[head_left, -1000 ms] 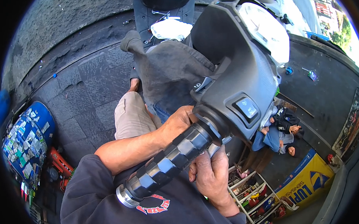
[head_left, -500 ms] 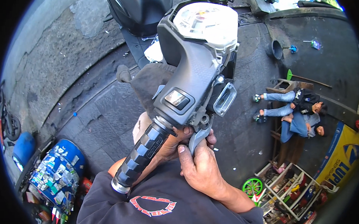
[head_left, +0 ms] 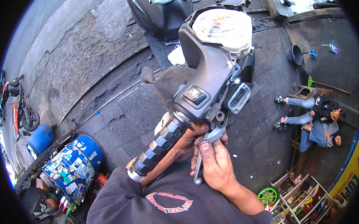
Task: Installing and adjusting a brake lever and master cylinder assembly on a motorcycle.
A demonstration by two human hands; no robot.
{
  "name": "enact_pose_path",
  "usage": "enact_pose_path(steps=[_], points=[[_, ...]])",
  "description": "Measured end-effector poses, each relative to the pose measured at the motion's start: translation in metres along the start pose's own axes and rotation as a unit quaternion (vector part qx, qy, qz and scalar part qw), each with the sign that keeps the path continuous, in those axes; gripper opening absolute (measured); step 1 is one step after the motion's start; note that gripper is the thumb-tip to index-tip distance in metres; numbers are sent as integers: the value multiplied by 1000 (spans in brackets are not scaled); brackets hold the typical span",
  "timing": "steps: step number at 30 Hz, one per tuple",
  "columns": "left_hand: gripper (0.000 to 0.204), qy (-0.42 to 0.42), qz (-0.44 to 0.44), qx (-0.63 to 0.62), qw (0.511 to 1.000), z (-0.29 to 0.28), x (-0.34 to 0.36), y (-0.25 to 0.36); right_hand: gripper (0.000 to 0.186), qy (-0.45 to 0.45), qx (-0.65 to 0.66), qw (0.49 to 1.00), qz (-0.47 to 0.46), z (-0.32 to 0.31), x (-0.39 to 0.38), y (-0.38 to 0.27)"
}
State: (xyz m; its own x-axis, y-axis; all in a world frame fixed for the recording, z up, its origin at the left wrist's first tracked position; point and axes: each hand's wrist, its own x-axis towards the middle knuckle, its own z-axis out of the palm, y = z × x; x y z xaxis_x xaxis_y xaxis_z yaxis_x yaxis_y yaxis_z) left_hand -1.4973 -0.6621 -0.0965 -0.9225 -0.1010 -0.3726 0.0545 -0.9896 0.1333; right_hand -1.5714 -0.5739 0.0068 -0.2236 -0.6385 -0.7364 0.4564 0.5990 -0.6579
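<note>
A scooter's handlebar stands in front of me, with a black rubber grip (head_left: pixel 159 145), a switch button (head_left: pixel 194 95) and a dark cover (head_left: pixel 208 77). My right hand (head_left: pixel 218 164) is closed on the silver brake lever (head_left: pixel 216 134), its thumb pressed on the metal. The ball end of that lever points down toward my shirt. Behind the grip, my left hand (head_left: pixel 183 144) reaches up to the lever's pivot, its fingers mostly hidden. An open brake fluid reservoir (head_left: pixel 239 99) without a lid sits beside the pivot. Above is the bare instrument cluster (head_left: pixel 222 28).
A blue drum (head_left: pixel 77 163) covered in scraps stands at lower left, near a smaller blue barrel (head_left: pixel 40 140). Two people (head_left: pixel 315 116) sit on a wooden bench at right. Below them is a loaded shelf rack (head_left: pixel 303 203). A black scooter part (head_left: pixel 161 16) lies at the top.
The whole scene has shifted right and slightly down in the picture. The brake lever's lower arm and ball end now show, and my right thumb lies across the lever.
</note>
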Motion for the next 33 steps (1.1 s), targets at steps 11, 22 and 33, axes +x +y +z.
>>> enact_pose_path(steps=[11,22,33], points=[[66,81,51,13,995,-15,-12,-9,39,18,-1,999,-37,-1,1,4],[73,11,60,-41,997,4,-3,-4,39,16,-5,999,-37,0,0,10],[71,14,87,-52,995,2,1,-8,36,-6,-5,1000,-10,-5,-1,2]])
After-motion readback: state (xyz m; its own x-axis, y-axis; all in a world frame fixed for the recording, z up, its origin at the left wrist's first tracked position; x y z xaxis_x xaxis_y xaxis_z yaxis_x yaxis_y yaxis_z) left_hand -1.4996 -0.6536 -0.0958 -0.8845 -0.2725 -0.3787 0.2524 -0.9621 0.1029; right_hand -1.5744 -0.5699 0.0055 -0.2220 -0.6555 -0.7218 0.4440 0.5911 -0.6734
